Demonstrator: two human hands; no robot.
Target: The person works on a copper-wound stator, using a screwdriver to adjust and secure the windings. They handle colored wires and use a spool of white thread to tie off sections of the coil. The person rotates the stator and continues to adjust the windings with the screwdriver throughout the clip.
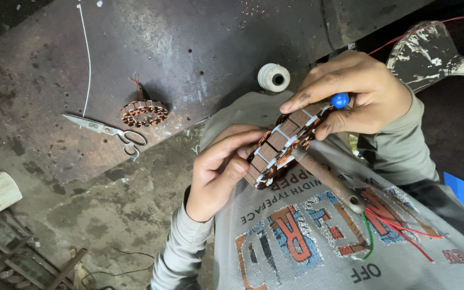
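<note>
Rusted steel plate (189, 48) serves as the bench, dark and scuffed, lying across the upper half of the view. A thin white wire (87, 53) runs down its left part. Below that, near the plate's lower edge, a pair of scissors (108, 131) lies flat, blades pointing left. Just right of the scissors sits a second copper-wound stator ring (144, 113), flat on the plate, short red and green leads rising from its top. Further right, at the plate's lower right edge, a white spool (273, 77) lies with its hole facing the camera.

Left hand (221, 169): fingers curled, thumb and fingertips pressed against the lower left side of a copper-wound stator (284, 142), steadying it. The stator is held tilted over the person's lap, well clear of the plate, between both hands.

Right hand (358, 94): fingers bent down over the stator's upper right end, closed round it, with a blue-capped tool (340, 100) pinched between thumb and fingers, only the cap showing.

A rusty rod (331, 182) extends from under the stator down to the right over the grey printed sweatshirt (296, 241). Red and green wires (398, 231) trail beside its end.
</note>
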